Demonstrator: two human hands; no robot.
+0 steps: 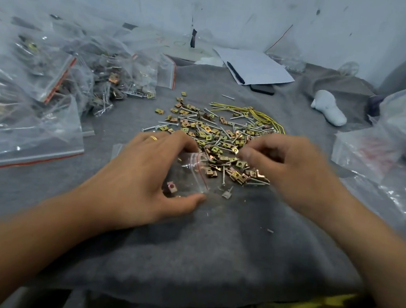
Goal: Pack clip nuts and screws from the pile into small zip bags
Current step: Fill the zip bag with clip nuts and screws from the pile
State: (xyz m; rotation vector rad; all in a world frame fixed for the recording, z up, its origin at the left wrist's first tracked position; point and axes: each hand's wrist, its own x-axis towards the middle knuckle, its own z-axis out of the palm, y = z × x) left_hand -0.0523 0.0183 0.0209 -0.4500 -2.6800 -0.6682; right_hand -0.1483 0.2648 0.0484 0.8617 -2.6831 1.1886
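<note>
A pile of brass clip nuts and silver screws [214, 134] lies on the grey felt cloth [184, 249] in the middle. My left hand [148, 170] grips a small clear zip bag [191, 175] with a red seal strip, at the pile's near edge. One clip nut [171, 188] shows inside the bag. My right hand [295, 171] is over the right side of the pile, its fingers curled and its fingertips pinched together at the pile; what they pinch is blurred.
Filled zip bags [59, 78] are heaped at the left, with a larger clear bag [18, 139] nearer. Yellow wire ties [261, 116] lie behind the pile. Paper and a pen [254, 66], a white object [329, 107] and plastic bags [390, 157] are at the back and right.
</note>
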